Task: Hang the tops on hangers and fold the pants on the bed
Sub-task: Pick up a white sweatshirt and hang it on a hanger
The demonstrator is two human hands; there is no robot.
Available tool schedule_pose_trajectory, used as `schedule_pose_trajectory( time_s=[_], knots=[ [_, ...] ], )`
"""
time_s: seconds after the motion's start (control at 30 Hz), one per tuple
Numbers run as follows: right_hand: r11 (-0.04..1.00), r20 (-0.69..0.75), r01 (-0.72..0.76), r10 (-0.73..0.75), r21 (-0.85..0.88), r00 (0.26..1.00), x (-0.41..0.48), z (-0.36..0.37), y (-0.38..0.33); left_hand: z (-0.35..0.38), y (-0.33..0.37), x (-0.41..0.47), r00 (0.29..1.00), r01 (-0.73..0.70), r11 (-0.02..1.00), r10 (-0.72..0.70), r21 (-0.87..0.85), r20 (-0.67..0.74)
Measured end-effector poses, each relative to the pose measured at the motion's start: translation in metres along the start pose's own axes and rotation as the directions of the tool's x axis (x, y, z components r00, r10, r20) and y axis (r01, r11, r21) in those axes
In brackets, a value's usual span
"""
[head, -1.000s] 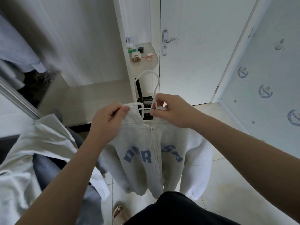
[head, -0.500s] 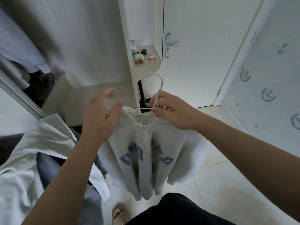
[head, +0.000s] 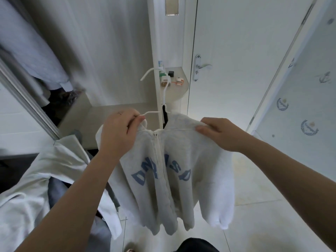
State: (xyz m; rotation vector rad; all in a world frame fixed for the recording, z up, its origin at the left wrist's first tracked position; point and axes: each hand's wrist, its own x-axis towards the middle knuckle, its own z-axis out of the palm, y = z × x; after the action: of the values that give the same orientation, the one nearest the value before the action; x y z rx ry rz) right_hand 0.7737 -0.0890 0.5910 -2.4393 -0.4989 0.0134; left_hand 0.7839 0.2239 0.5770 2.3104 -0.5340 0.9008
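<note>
The grey zip top hangs in the air on a white hanger, with blue letters only partly readable, "DN" and "SP". The left hand pinches its left shoulder and the hanger arm; the right hand grips the right shoulder.

Grey hoodie with blue letters, white hanger

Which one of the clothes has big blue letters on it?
The grey zip-up sweatshirt held up by both hands, on the white hanger. The white garment lying at the left and the pale shirt in the wardrobe show no letters.
</note>
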Motion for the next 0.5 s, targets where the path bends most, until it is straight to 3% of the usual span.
schedule_pose_trajectory(
  time_s=[0.3, 0.5],
  knots=[
    [0.983, 0.066, 0.118, -0.128, 0.138, 0.990, 0.054, -0.037, -0.059, -0.023, -0.021, 0.076, 0.999, 0.020, 0.999, -0.019, 0.047, -0.027],
    [0.912, 0.017, 0.112, -0.129, 0.395, 0.992, 0.122, -0.067, -0.115, -0.047, -0.058, 0.157, 0.993, 0.040, 0.989, -0.023, 0.141, -0.120]
  ],
)
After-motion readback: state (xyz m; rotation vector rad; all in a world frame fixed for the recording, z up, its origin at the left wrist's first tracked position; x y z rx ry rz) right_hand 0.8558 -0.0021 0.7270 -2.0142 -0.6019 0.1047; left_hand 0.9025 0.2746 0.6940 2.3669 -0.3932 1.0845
